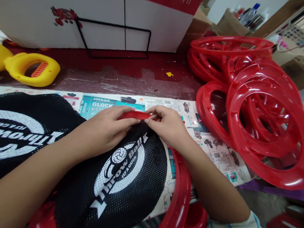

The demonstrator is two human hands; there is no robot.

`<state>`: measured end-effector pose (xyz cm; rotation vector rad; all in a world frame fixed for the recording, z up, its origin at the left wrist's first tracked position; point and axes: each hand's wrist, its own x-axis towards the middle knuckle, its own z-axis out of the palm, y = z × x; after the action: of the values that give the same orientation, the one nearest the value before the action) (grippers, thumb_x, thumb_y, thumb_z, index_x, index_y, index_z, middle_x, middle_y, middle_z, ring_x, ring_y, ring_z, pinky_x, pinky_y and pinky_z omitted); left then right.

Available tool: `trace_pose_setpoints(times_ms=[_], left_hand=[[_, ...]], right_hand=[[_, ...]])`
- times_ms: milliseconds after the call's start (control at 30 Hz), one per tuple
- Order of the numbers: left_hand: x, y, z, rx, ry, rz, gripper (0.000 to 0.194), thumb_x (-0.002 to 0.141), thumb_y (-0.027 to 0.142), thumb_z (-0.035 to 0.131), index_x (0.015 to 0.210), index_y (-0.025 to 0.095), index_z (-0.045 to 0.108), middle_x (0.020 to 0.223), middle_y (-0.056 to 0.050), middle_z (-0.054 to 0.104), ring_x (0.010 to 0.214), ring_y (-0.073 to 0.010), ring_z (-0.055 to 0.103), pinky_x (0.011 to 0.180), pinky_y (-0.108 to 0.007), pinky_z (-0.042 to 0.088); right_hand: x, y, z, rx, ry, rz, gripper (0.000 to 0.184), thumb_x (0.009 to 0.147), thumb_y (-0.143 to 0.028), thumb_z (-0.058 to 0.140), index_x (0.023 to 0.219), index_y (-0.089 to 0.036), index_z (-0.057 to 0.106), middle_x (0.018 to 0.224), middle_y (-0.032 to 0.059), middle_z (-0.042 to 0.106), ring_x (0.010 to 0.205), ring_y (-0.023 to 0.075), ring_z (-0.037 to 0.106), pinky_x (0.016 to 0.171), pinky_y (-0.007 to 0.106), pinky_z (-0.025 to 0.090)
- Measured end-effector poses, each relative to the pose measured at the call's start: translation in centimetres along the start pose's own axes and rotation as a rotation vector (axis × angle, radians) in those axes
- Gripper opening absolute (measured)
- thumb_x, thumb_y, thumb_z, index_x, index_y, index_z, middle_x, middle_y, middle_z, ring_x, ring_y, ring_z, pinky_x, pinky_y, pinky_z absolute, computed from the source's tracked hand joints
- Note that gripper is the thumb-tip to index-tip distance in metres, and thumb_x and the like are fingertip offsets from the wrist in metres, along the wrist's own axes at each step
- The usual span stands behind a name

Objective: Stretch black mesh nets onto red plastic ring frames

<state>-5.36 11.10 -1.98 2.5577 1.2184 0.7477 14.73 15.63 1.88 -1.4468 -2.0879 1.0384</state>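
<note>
Both hands meet at the far rim of a red plastic ring (179,189), over which lies a black mesh cloth (155,161) printed with white "Throw Ball" lettering. My left hand (108,125) pinches the cloth's top edge against the rim between thumb and fingers. Close beside it, my right hand (166,123) grips the same edge with its thumb pressed near the left thumb. The ring's right side shows bare beyond the cloth, and its left part is mostly covered. Another black mesh piece (49,106) with the same print lies under and beyond my left forearm.
Several red rings (263,156) are heaped at the right. A yellow plastic part (32,82) sits at the left. Behind stand a large white carton (101,7) and a black wire frame (113,25). Printed card sheets (167,108) cover the table; a small yellow bit (169,74) lies farther back.
</note>
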Motion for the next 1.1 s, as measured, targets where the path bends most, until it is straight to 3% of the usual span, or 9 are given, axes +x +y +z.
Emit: trace_pose_setpoints(times_ms=[600,967,1100], left_hand=[[-0.2,-0.2,0.6,0.028,-0.02,-0.052,0.037,0.095,0.02,0.039,0.122,0.013,0.063,0.124,-0.019,0.054,0.113,-0.0311,0.053,0.094,-0.05,0.049],[-0.3,-0.9,0.8,0.023,-0.06,-0.094,0.037,0.093,0.022,0.041,0.123,0.017,0.061,0.125,-0.017,0.053,0.109,-0.0301,0.053,0.093,-0.049,0.048],[-0.4,-0.6,0.1,-0.018,-0.086,-0.155,0.037,0.093,0.024,0.039,0.121,0.019,0.063,0.12,-0.016,0.055,0.105,-0.0288,0.056,0.091,-0.049,0.05]], right_hand=[[0.5,0.6,0.6,-0.003,0.042,-0.02,0.025,0.075,-0.016,0.057,0.098,-0.017,0.067,0.074,0.0003,0.067,0.063,0.0117,0.056,0.063,0.025,0.042],[0.0,-0.3,0.4,-0.138,0.047,-0.055,0.023,0.081,-0.015,0.055,0.099,-0.017,0.067,0.079,0.0012,0.069,0.063,0.0113,0.055,0.064,0.025,0.041],[-0.9,-1.4,-0.7,-0.317,0.001,-0.072,0.011,0.083,-0.022,0.059,0.087,-0.017,0.068,0.082,0.0032,0.069,0.067,0.0131,0.056,0.063,0.026,0.04]])
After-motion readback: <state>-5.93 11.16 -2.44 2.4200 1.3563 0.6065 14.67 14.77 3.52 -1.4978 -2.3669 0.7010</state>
